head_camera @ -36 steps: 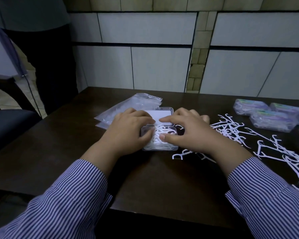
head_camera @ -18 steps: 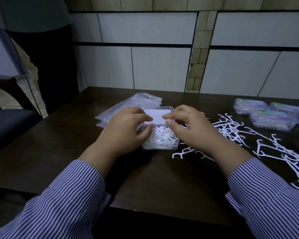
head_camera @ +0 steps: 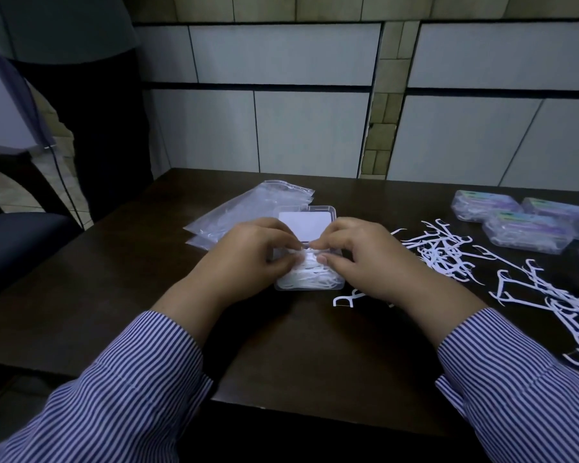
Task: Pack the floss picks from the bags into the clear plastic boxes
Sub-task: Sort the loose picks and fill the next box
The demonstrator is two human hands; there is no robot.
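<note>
Head view. A clear plastic box [head_camera: 310, 282] sits at the centre of the dark table [head_camera: 298, 355], its base packed with white floss picks [head_camera: 306, 279]. The hinged lid [head_camera: 306, 222] lies open at 12 o'clock from the base, with a white rectangular label showing through it.

The left hand [head_camera: 244, 259] covers the 9 o'clock side of the base, fingers curled, thumb and forefinger tips pinching picks at the far edge of the pile. The right hand [head_camera: 365, 262] covers the 3 o'clock side in the same posture, its thumb tip pressing on the pile. The fingertips of both hands almost meet over the hinge line.

Empty clear bags [head_camera: 248, 212] lie flat at 10 o'clock from the box. Loose floss picks [head_camera: 445, 252] are scattered at 3 o'clock, extending toward 4 o'clock. Closed, filled boxes [head_camera: 528, 230] stand at 2 o'clock. One single pick [head_camera: 345, 299] lies just beside the base at 5 o'clock.
</note>
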